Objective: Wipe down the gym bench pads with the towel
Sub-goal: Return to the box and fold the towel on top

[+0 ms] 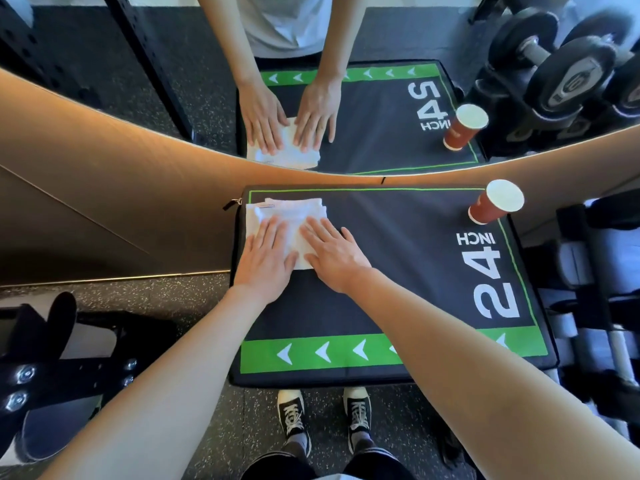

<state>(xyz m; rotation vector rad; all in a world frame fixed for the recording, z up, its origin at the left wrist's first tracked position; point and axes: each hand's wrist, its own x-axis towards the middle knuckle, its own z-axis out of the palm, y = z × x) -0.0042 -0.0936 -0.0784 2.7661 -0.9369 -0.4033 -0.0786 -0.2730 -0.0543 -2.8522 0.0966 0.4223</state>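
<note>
A folded white towel (292, 216) lies on the far left corner of a black padded box (408, 271) with green stripes and "24 INCH" printed on it. My left hand (265, 261) presses flat on the towel's left part, fingers straight. My right hand (334, 256) lies flat beside it, its fingers on the towel's right edge and its palm on the pad. Both hands are side by side, almost touching.
A red paper cup (493, 204) stands on the pad's far right corner. A mirror (381, 98) behind the box reflects the scene and a dumbbell rack (568, 74). More equipment (595, 289) stands close on the right, a black bench frame (52, 368) on the left floor.
</note>
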